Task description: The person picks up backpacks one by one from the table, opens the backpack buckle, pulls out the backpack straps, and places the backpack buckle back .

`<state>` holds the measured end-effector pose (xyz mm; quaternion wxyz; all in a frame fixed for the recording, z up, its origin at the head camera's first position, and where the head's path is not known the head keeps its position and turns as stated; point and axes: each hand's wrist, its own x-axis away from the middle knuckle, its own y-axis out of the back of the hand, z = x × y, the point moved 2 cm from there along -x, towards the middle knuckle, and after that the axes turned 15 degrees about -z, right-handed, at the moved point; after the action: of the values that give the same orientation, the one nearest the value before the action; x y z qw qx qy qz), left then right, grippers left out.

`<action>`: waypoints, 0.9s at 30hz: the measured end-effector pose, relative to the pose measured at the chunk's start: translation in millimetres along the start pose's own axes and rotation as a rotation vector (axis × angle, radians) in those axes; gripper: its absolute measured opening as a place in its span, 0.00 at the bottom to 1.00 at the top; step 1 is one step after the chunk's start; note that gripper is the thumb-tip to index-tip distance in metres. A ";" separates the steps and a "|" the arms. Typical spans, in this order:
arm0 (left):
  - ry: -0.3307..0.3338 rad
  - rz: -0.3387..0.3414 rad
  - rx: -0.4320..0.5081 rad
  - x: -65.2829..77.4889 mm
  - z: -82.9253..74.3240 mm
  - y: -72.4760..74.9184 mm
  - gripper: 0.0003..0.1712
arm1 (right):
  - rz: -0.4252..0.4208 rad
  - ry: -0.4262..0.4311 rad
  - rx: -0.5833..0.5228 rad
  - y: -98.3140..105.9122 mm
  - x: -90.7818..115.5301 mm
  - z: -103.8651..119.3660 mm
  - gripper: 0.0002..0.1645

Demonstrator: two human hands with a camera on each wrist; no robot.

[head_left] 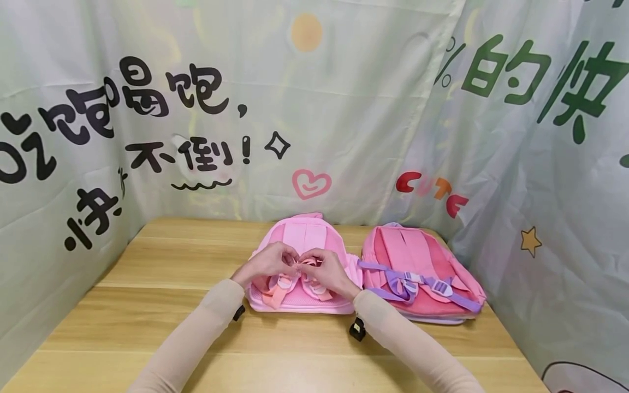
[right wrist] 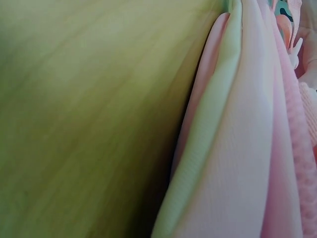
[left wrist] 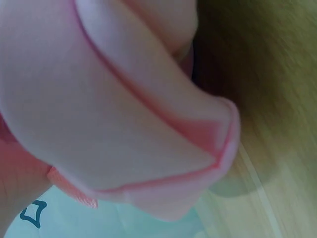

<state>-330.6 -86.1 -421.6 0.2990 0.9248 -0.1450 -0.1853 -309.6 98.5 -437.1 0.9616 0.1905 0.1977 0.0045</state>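
Observation:
A light pink backpack lies on the table with its shoulder-strap side up. Both hands meet over its middle. Thumb and fingers of the left hand pinch a coral-pink strap, and the right hand pinches the strap beside them, fingertips close together. Below the left hand a loose strap end hangs toward the front edge. Pink fabric of the backpack fills most of the left wrist view. In the right wrist view the bag's side shows, with a white plastic buckle piece near the fingers.
A second, darker pink backpack lies just to the right, with purple straps and a buckle across it. Both bags are on a wooden table. Printed cloth curtains stand around the back and sides.

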 end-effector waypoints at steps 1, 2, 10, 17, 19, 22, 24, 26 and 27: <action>-0.003 -0.004 -0.005 0.2 -0.5 -0.1 0.11 | -0.002 0.000 0.002 0.2 -0.4 -0.2 0.11; -0.004 -0.009 -0.011 0.4 -0.7 -0.2 0.11 | -0.004 0.002 0.006 0.5 -0.6 -0.5 0.10; 0.019 -0.019 -0.008 0.5 0.9 0.2 0.08 | -0.013 -0.010 -0.039 3.5 -2.5 -0.8 0.09; 0.025 -0.008 0.005 1.4 1.6 1.7 0.08 | 0.018 -0.004 -0.070 11.5 0.5 18.7 0.09; 0.023 -0.010 0.001 1.9 2.6 2.0 0.08 | 0.012 -0.009 -0.070 13.1 -0.2 17.7 0.09; 0.030 -0.018 -0.010 2.6 3.3 2.9 0.08 | -0.004 -0.013 -0.092 15.5 -1.9 14.3 0.09; 0.040 -0.024 -0.015 2.6 2.9 3.4 0.08 | 0.000 -0.025 -0.101 18.5 -2.4 16.7 0.09; 0.046 -0.027 -0.025 2.6 2.5 3.6 0.08 | 0.009 -0.037 -0.107 22.6 -1.1 23.8 0.10; 0.046 -0.029 -0.029 2.5 2.1 3.7 0.08 | 0.012 -0.043 -0.107 24.5 -0.9 26.2 0.11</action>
<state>-329.9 -91.0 -421.6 0.3132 0.9262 -0.1221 -0.1706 -298.7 111.6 -405.6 0.9743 0.1402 0.1753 0.0169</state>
